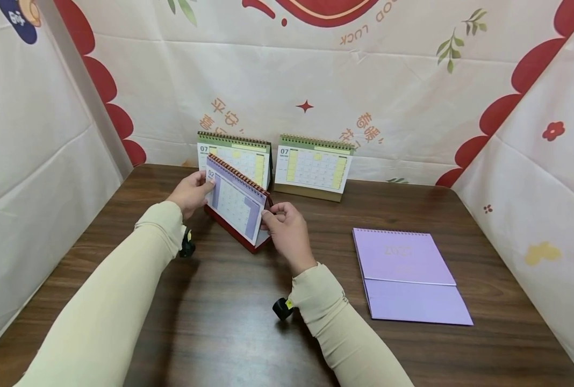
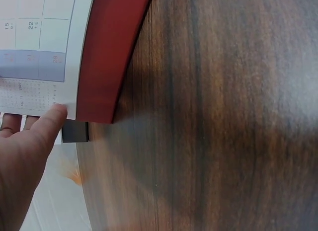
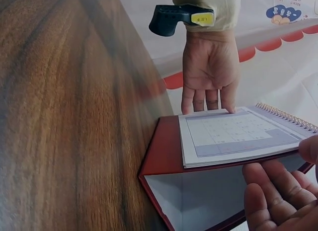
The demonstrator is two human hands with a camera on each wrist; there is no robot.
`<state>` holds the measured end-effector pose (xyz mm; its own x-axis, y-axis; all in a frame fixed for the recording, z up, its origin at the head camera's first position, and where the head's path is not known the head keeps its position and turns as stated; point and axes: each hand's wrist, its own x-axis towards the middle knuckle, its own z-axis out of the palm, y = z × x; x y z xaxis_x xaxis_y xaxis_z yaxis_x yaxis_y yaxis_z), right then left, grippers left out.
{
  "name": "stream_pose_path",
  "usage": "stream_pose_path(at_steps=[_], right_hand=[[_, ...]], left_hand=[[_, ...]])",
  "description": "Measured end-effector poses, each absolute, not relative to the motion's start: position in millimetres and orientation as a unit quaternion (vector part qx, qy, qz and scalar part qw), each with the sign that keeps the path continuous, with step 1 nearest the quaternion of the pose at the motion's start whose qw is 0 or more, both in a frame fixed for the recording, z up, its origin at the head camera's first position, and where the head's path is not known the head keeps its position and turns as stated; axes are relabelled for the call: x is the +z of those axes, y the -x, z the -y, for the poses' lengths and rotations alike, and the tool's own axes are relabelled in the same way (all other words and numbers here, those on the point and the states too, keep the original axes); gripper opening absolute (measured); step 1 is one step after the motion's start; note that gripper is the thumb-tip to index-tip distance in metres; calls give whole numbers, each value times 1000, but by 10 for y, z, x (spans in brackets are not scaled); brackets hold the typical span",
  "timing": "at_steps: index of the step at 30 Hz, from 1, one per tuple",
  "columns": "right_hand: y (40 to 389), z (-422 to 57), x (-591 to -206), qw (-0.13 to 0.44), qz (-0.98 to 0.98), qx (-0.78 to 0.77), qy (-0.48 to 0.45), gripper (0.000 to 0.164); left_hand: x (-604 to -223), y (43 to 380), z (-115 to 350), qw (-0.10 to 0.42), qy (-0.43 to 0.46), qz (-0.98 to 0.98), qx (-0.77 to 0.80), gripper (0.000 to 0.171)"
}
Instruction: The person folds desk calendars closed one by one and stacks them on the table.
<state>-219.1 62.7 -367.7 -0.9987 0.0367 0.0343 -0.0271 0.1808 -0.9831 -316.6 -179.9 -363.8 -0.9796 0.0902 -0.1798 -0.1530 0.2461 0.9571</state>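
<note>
A desk calendar (image 1: 231, 204) with lilac-edged pages, a spiral on top and a dark red stand (image 2: 107, 57) stands tented and angled on the table. My left hand (image 1: 190, 194) holds its left edge, thumb on the front page and fingers behind. At the opposite edge my right hand (image 1: 289, 231) pinches the calendar, its thumb on the page and fingers curled at the back. In the right wrist view both the right hand (image 3: 278, 196) and the left hand (image 3: 211, 67) touch the calendar (image 3: 223, 136), whose open side shows a pale inside.
Two green-topped desk calendars stand at the back: one (image 1: 248, 161) partly behind the lilac-paged calendar, another (image 1: 311, 166) to its right. A lilac calendar (image 1: 408, 258) lies flat on the right of the brown wooden table (image 1: 219, 333). Printed cloth (image 1: 267, 80) hangs around the table.
</note>
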Motion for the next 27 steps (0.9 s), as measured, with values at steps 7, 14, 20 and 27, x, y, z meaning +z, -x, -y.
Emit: stream_pose_path(at_steps=[7, 14, 20, 27], right_hand=[[2153, -604, -3690, 4, 752, 659, -9, 19], [2134, -604, -3700, -6, 737, 676, -5, 21], [2137, -592, -3683, -17, 730, 683, 8, 26], [2149, -601, -3685, -17, 729, 684, 8, 26]], left_hand=[[-3661, 3167, 1815, 100, 11, -772, 628, 51], [-3632, 3142, 1801, 107, 5, -769, 630, 51], [-3666, 3164, 1832, 105, 2, -772, 627, 53], [-3655, 3162, 1835, 107, -5, -773, 625, 53]])
